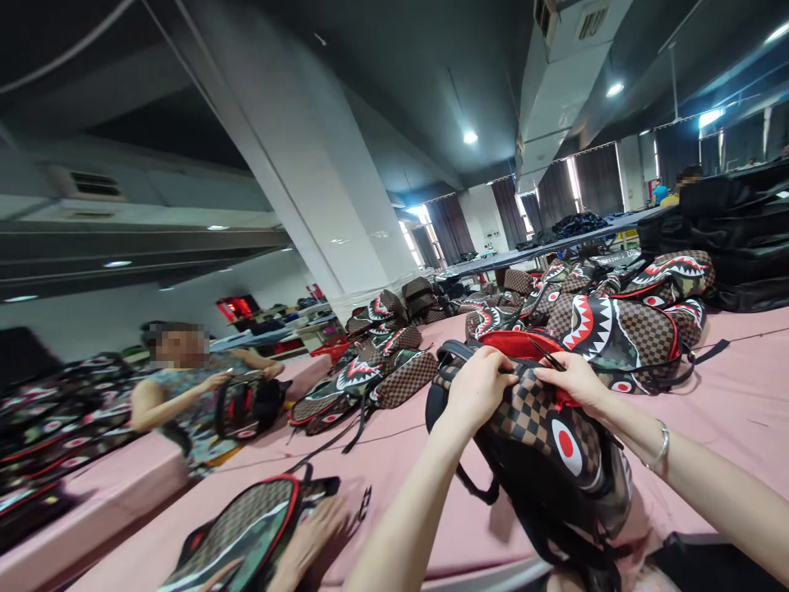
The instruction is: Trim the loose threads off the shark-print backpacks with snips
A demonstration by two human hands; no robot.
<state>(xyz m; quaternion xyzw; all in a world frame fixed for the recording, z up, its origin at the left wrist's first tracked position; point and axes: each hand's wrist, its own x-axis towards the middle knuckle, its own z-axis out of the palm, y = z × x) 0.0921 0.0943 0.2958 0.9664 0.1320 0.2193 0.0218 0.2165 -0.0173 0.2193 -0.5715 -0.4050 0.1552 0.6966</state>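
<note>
A brown-checked backpack (536, 411) with a red-and-white eye patch stands tilted in front of me, its top open on a red lining (523, 341). My left hand (484, 382) is closed on the near edge of that opening, fingers pinching the checked material. On the other side of the opening, my right hand (576, 378) is closed around a slim dark pointed tool (547, 355), whose exact kind I cannot make out. The tool points up and left over the lining. Black straps (477, 485) hang from the backpack's left side.
Finished-looking shark-mouth backpacks (616, 329) pile up behind, with more (376, 362) to the left. At lower left another person's hand (317, 526) rests by a backpack (246, 526), near a small black tool (365, 501). A co-worker (203, 411) handles a bag across the pink table (740, 411).
</note>
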